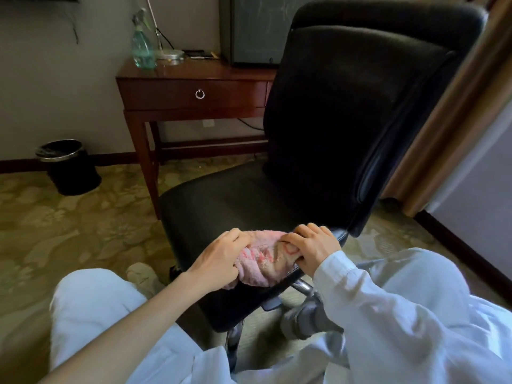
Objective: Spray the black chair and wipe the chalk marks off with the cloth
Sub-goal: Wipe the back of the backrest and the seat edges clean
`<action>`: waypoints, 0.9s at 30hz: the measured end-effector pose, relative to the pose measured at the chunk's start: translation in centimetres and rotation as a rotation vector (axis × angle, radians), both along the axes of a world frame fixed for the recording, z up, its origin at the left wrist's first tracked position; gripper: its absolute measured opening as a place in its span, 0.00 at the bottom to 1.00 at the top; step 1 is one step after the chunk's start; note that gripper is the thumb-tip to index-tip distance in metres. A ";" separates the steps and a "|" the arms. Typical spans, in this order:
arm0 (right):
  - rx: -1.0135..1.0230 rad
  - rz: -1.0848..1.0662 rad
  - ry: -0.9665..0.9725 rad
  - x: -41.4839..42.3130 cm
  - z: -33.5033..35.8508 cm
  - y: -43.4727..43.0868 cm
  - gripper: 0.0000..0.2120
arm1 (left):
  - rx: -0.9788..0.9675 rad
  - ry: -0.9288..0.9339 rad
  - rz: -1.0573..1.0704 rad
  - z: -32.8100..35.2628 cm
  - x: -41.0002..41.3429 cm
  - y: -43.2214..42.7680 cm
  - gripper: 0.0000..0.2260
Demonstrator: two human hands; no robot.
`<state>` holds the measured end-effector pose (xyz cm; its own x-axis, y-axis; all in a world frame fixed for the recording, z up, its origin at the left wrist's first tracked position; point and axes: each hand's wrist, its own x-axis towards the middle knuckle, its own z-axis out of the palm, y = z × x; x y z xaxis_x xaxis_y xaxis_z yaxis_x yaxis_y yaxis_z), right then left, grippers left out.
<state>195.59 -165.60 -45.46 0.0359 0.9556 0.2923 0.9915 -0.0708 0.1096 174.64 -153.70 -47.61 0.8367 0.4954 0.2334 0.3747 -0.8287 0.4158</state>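
Note:
The black chair (332, 139) fills the middle of the head view, its seat toward me and its high back at the right. A pink cloth (263, 259) with red stains lies bunched on the seat's front edge. My left hand (219, 259) grips the cloth's left side with curled fingers. My right hand (313, 248) grips its right end, the thumb pinching a fold. A clear green spray bottle (142, 42) stands upright on the wooden desk's (166, 90) left corner, out of both hands' reach. No chalk marks show on the dark seat.
A black waste bin (69, 167) stands on the patterned carpet by the wall at left. A dark screen (255, 29) and small items sit on the desk behind the chair. My knees in white trousers flank the chair's chrome base (302, 286). A curtain hangs at right.

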 end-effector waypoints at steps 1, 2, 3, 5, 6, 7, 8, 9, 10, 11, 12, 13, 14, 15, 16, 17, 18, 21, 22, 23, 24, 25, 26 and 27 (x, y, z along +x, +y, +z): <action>0.018 0.006 0.003 0.1 0.4 0.2 0.31 | -0.003 -0.018 0.005 0.6 -0.1 0.1 0.24; 0.032 0.013 0.002 0.2 0.8 0.3 0.31 | 0.000 -0.034 0.013 1.2 -0.2 0.1 0.25; 0.039 0.019 -0.002 0.3 1.2 0.5 0.31 | 0.008 -0.040 0.023 1.6 -0.3 0.2 0.25; 0.048 0.024 -0.019 0.3 1.9 0.8 0.32 | 0.021 -0.035 0.044 2.4 -0.5 0.5 0.25; 0.055 0.026 -0.025 0.3 2.2 1.0 0.33 | 0.023 -0.029 0.055 2.8 -0.6 0.6 0.25; 0.063 0.031 -0.029 0.4 2.4 1.1 0.33 | 0.023 -0.021 0.066 3.3 -0.6 0.9 0.24; 0.074 0.035 -0.032 0.5 2.6 1.3 0.33 | 0.019 -0.011 0.077 3.8 -0.7 1.1 0.24; 0.087 0.037 -0.037 0.6 2.8 1.4 0.33 | 0.009 -0.008 0.084 4.4 -0.7 1.3 0.23; 0.101 0.037 -0.044 0.7 2.9 1.6 0.32 | -0.003 -0.011 0.087 4.9 -0.7 1.5 0.21; 0.114 0.040 -0.053 0.9 3.0 1.8 0.32 | -0.018 -0.018 0.088 5.4 -0.8 1.7 0.19; 0.128 0.045 -0.063 1.1 3.1 2.0 0.31 | -0.037 -0.018 0.089 5.8 -0.8 1.9 0.17; 0.141 0.049 -0.074 1.2 3.2 2.2 0.31 | -0.058 -0.014 0.092 6.2 -0.9 2.1 0.16; 0.154 0.053 -0.086 1.4 3.3 2.4 0.30 | -0.076 -0.010 0.096 6.5 -0.9 2.3 0.16; 0.164 0.059 -0.096 1.5 3.4 2.5 0.30 | -0.089 -0.007 0.100 6.7 -0.9 2.4 0.16; 0.176 0.066 -0.105 1.6 3.6 2.6 0.29 | -0.097 -0.005 0.102 7.0 -1.0 2.6 0.16; 0.186 0.071 -0.112 1.6 3.7 2.7 0.29 | -0.098 -0.002 0.101 7.2 -1.0 2.8 0.16; 0.193 0.072 -0.117 1.6 3.8 2.7 0.29 | -0.097 0.007 0.101 7.5 -0.9 2.9 0.16; 0.211 0.066 -0.120 1.6 4.1 2.9 0.29 | -0.086 0.063 0.096 8.6 -0.6 3.5 0.16; 0.215 0.063 -0.116 1.5 4.1 3.0 0.29 | -0.083 0.080 0.092 8.9 -0.6 3.8 0.16; 0.216 0.060 -0.108 1.5 4.2 3.1 0.29 | -0.080 0.093 0.088 9.2 -0.5 4.1 0.16; 0.214 0.057 -0.097 1.3 4.2 3.2 0.30 | -0.080 0.104 0.084 9.5 -0.5 4.5 0.17; 0.208 0.056 -0.084 1.2 4.1 3.4 0.30 | -0.079 0.115 0.080 9.7 -0.6 4.8 0.17; 0.197 0.060 -0.075 1.0 4.0 3.6 0.31 | -0.080 0.128 0.078 9.9 -0.7 5.2 0.16; 0.181 0.069 -0.069 0.8 3.8 3.8 0.32 | -0.084 0.139 0.077 10.1 -0.8 5.5 0.16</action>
<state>196.35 -161.79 -41.67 -0.0537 0.8866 0.4595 0.9852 -0.0280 0.1691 173.82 -148.19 -37.55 0.8167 0.5725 0.0731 0.4949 -0.7599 0.4215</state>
